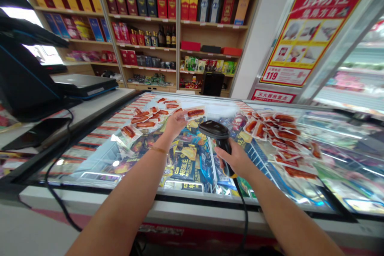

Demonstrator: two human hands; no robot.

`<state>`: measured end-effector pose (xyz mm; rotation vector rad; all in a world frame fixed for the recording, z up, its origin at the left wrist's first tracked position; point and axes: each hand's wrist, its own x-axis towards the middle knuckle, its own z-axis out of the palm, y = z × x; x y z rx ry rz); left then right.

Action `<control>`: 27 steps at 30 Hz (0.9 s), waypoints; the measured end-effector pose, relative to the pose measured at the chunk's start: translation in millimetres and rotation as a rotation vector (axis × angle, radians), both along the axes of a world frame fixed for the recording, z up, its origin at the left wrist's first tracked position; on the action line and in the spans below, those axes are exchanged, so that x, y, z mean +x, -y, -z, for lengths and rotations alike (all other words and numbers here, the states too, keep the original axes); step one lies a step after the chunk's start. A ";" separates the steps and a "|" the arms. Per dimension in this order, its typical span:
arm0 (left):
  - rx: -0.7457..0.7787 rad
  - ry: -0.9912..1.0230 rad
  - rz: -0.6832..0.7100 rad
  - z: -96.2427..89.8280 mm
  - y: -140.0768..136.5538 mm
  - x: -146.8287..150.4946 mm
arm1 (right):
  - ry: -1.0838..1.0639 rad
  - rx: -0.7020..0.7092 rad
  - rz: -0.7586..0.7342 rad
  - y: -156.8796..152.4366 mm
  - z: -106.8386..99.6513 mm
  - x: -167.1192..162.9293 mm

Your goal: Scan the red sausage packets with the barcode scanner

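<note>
My left hand (175, 123) is closed on the end of a clear packet of sausage (196, 112), raised over the glass top of a freezer (105, 164). In my right hand (235, 155) is a black handheld barcode scanner (213, 129), gripped by its handle, its head pointing left near the packet. The scanner's cable hangs down over the freezer's front edge. A loose group of similar sausage packets (145, 119) lies on the glass to the left. On the right is a larger heap of sausage packets (286, 138), partly overlapping.
Bagged goods (184, 164) show through the glass inside the freezer. At the left stands a counter with a scale (85, 84), a dark screen (24, 76) and a black cable (49, 176). Shelves (147, 18) of boxes and bottles line the back wall.
</note>
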<state>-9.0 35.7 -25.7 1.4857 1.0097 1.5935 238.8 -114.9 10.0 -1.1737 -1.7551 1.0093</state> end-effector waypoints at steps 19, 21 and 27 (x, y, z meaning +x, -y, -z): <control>-0.101 -0.097 0.378 -16.1 27.4 157.9 | -0.128 -0.047 0.443 19.4 -34.9 118.1; -0.060 -0.144 0.426 -21.1 31.0 198.3 | -0.135 -0.045 0.545 28.4 -38.8 150.2; 0.009 -0.238 0.530 -24.5 45.2 298.0 | -0.149 -0.080 0.796 47.6 -42.5 210.6</control>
